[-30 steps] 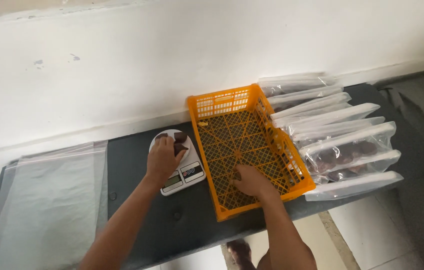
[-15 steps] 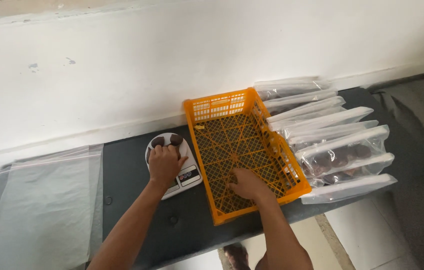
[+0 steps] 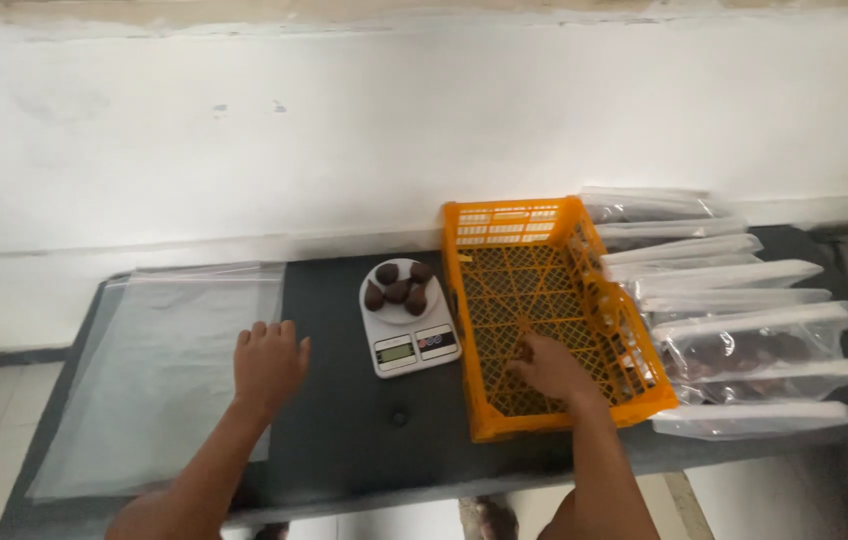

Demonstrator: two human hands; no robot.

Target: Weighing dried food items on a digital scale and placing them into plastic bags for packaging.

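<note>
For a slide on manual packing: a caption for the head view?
Left hand rests on clear bags; right hand reaches into orange crate beside scale with dark fruit.

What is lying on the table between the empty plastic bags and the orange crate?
In the head view, a white kitchen scale with dark fruits on it lies between the empty plastic bags and the orange crate.
</note>
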